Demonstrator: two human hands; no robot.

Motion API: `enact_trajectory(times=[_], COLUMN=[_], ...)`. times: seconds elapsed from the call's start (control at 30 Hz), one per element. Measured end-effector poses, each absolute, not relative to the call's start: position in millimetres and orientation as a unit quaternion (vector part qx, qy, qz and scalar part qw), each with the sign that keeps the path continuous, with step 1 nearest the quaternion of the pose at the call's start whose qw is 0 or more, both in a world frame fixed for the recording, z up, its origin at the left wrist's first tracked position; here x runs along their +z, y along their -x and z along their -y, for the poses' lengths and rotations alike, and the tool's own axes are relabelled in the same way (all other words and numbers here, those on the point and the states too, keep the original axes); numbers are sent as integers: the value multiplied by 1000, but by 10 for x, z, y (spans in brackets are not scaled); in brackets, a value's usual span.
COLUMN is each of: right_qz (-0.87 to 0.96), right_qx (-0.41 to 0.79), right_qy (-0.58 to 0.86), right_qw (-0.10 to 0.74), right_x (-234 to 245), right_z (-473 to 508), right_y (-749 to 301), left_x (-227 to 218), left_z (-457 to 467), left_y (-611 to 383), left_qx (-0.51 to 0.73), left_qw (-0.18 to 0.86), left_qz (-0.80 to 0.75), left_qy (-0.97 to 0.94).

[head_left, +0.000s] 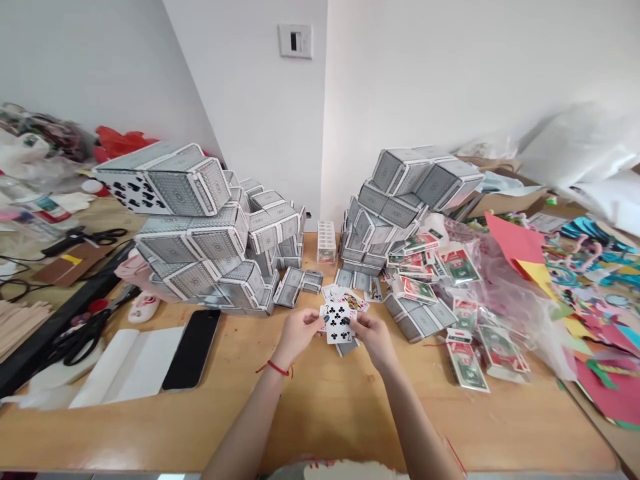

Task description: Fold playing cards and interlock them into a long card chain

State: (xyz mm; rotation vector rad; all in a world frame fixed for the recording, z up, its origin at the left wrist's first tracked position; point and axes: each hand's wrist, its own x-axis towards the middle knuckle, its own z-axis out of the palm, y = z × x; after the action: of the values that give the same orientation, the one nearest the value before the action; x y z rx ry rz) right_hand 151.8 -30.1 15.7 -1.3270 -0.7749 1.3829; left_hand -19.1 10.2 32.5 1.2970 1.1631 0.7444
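Two grips, left hand (301,333) and right hand (373,338), pinch a clubs card (339,325) by opposite edges. That likely steadies it (loose cards (354,299) lie beyond).

both forearms (250,417) reach forward, converging. left hand (301,332) and right hand (374,339) nearly meet — thumbs (316,325) uppermost, both pinching.

The front playing card (339,327) is showing a black 7 in two corners, the lower one standing upside down, with black clubs between. Black clubs are also showing on the big block (133,194). Words on the red-and-green packs (469,365) are looking too blurry.
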Motion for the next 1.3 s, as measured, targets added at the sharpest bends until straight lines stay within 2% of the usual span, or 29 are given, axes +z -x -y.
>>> enact_trajectory(times=[0.2, 0.43, 0.63, 0.8, 1.3], right_qz=[314, 315, 305, 313, 288], right_qx=[574, 549, 554, 552, 579], right_qy=[552, 572, 567, 572, 546], right_qw=[517, 522, 528, 520, 533], right_x=[219, 233, 230, 276, 237], right_z=[299, 306, 305, 315, 310], right_y=[-1523, -1513, -1508, -1492, -1486], left_x=[327, 356, 353, 338, 284], left_z=[-160, -138, -138, -149, -161], left_y=[197, 166, 159, 143, 151], left_qx=[307, 277, 280, 342, 328], left_qw=[507, 576, 566, 531, 570], left_qz=[-504, -510, -519, -500, -512], left_qy=[-628, -576, -576, -592, -553])
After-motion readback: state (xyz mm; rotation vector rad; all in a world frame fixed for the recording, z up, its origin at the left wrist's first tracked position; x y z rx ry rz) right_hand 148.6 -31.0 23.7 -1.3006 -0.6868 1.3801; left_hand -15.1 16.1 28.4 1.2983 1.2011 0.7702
